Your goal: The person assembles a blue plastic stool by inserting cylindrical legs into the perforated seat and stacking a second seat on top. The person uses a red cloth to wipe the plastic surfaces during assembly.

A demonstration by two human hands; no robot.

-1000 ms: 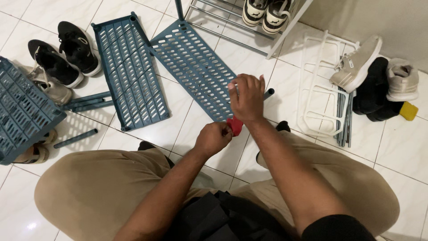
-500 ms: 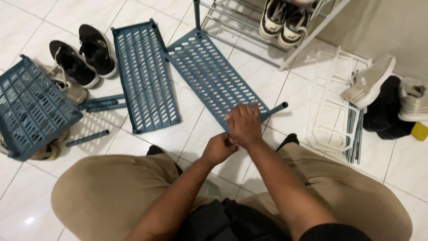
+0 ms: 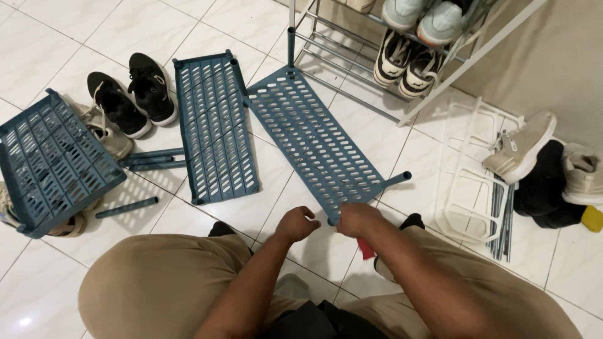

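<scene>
Both hands have dropped to the near corner of the slotted blue shelf [image 3: 314,147]: the right hand [image 3: 357,220] grips that corner, a red thing [image 3: 365,250] below it, while the left hand [image 3: 296,224] is loosely curled, apparently empty. A jerk could tip the shelf's far post; the red thing stays mostly hidden.

A home, likely an entry corner: white tiled floor [image 3: 75,37], a metal shoe rack [image 3: 377,69] holding sneakers against a beige wall [image 3: 553,69], loose shoes [image 3: 129,94] and blue plastic shelf panels [image 3: 314,147] lying about.
</scene>
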